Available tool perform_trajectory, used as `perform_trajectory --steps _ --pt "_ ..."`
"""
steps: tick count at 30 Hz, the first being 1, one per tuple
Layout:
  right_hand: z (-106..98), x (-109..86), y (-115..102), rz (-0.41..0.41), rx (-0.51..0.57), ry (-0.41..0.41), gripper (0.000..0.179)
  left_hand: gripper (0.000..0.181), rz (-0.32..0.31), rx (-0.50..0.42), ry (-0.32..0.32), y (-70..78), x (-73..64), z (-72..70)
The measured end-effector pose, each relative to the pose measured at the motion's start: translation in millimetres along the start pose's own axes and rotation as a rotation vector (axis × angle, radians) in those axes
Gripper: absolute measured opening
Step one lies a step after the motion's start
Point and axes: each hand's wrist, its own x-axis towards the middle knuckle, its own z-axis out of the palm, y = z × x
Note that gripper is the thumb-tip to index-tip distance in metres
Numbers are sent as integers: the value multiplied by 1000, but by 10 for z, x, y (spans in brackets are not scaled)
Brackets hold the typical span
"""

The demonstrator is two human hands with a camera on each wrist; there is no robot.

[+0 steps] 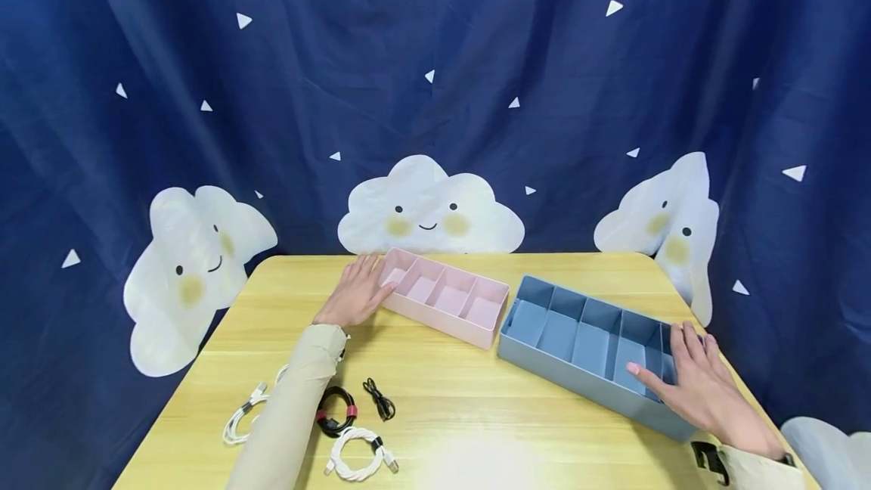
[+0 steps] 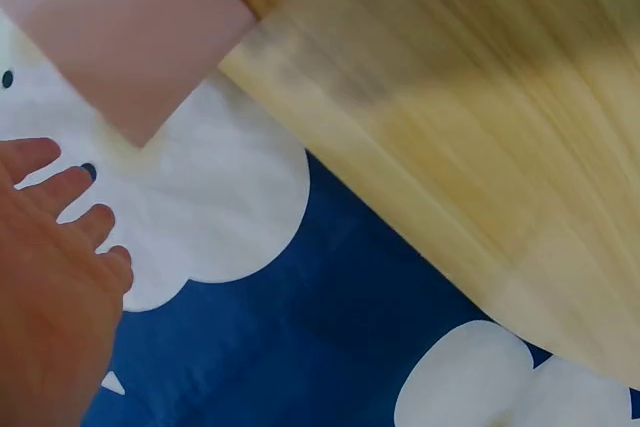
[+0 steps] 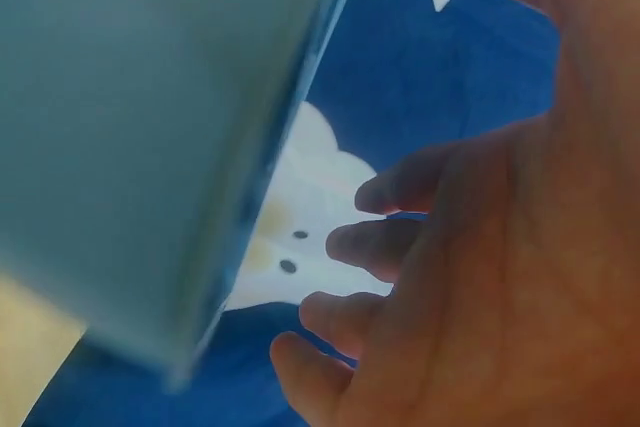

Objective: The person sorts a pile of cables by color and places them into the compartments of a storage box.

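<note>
Nearest the head camera, a pale sleeve (image 1: 289,407) crosses the front left of the wood-grain table (image 1: 435,399). Left of it lies a tied white cable (image 1: 230,427), partly hidden by the sleeve. Right of the sleeve: a black cable coil (image 1: 333,425) with red ties, a white cable coil (image 1: 354,475) in front of it, and a small black cable (image 1: 379,401) just beside. Left hand (image 1: 354,293): at the left end of the pink box (image 1: 442,320), fingers relaxed, gripping nothing; contact cannot be confirmed. Pink box: set obliquely on the table, four compartments, right end just beside the blue box (image 1: 571,380). Blue box: larger, at least five compartments visible. Right hand (image 1: 704,392): at its right end, fingers loosely extended, gripping nothing; contact cannot be confirmed.
</note>
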Motion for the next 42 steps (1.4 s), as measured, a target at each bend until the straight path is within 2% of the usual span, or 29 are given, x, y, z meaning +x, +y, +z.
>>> perform_trajectory --steps 6,14,17,25,31,37,42 --pt "5 -122 102 74 -3 -43 118 71 7 1 6 -18 53 113" --pt "119 -267 212 46 -13 1 116 72 -1 -4 -16 -46 82 192" --pt "165 -277 234 59 21 0 116 73 -13 -1 -37 -78 83 224" --pt "208 -320 264 109 143 -64 117 79 -42 3 -87 -191 96 363" --pt "220 -322 257 130 162 -97 115 78 -40 -5 -96 -160 105 353" --pt "222 -301 269 123 179 -110 115 76 -35 -16 -76 -144 90 357" --pt "228 -279 286 99 173 -90 114 76 -46 -13 -91 -142 96 374"
